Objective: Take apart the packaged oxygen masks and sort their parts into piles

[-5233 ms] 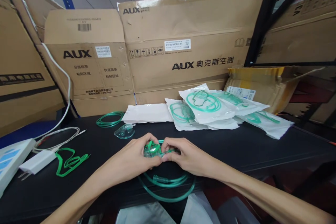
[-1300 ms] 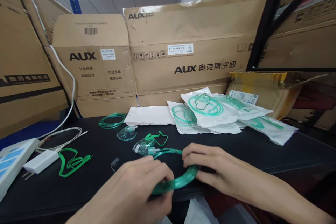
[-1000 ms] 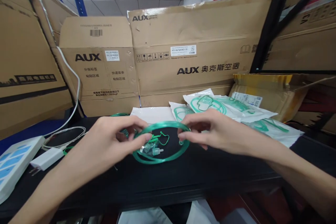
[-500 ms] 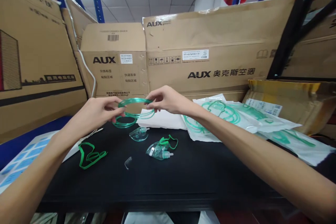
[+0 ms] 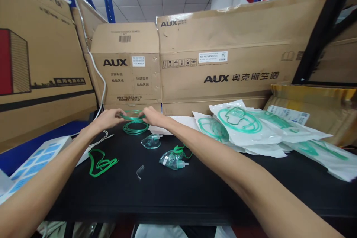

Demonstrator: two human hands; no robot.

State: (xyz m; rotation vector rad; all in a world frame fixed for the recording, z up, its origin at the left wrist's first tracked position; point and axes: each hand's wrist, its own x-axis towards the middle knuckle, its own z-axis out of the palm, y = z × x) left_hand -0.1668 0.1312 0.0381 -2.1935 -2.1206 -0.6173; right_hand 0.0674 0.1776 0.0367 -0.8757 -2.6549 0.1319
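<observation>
Between my two hands is a coil of clear green tubing [image 5: 133, 117], held just above another green tubing coil [image 5: 135, 128] at the back of the black table. My left hand [image 5: 112, 118] pinches its left side. On its right side, my right hand [image 5: 152, 116] has its fingers closed on the same coil. Nearer to me lie a clear oxygen mask [image 5: 151, 141] and a second oxygen mask [image 5: 173, 159] with a green strap and connector. A loose green elastic strap [image 5: 102, 164] lies at left, and a small clear piece [image 5: 140, 172] sits in front.
Several bagged mask sets [image 5: 240, 122] are piled at right beside a taped carton [image 5: 279, 98]. White paper [image 5: 184, 121] lies behind. AUX cardboard boxes [image 5: 223, 44] wall off the back. A white cable [image 5: 102, 139] and a blue-and-white sheet [image 5: 41, 163] are at left.
Both hands have lowered the tubing coil and moved it slightly left, over the other coil. The view has shifted a little, and more of the bagged sets shows.
</observation>
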